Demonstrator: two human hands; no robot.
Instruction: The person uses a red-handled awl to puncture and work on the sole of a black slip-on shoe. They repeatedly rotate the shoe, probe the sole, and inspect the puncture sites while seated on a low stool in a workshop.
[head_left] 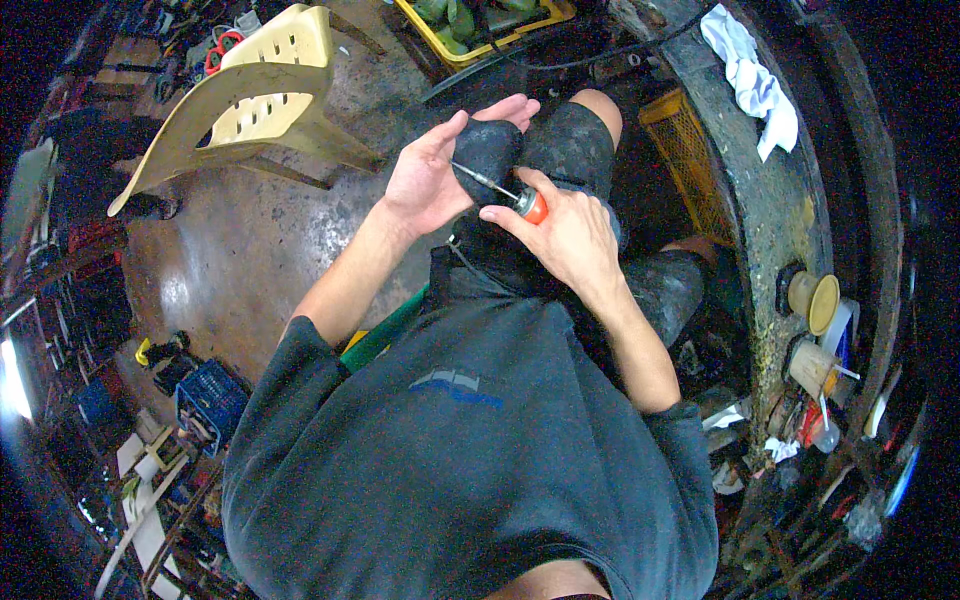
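Dark shirt (440, 470) worn, orange-handled tool (537, 209) gripped by right hand (573, 235), left hand (428, 178) spread behind dark rounded piece (494, 148), cream chair (290, 124) placed beyond

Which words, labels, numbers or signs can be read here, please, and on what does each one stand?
Dark shirt: small blue lettering below a grey mark; too blurred to quote reliably.
Orange-handled tool in the right hand: no lettering discernible.
Elsewhere: nothing legible.

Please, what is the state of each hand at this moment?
Left hand: open, by a dark rounded piece; whether it holds this cannot be told.
Right hand: closed on an orange-handled awl-like tool.
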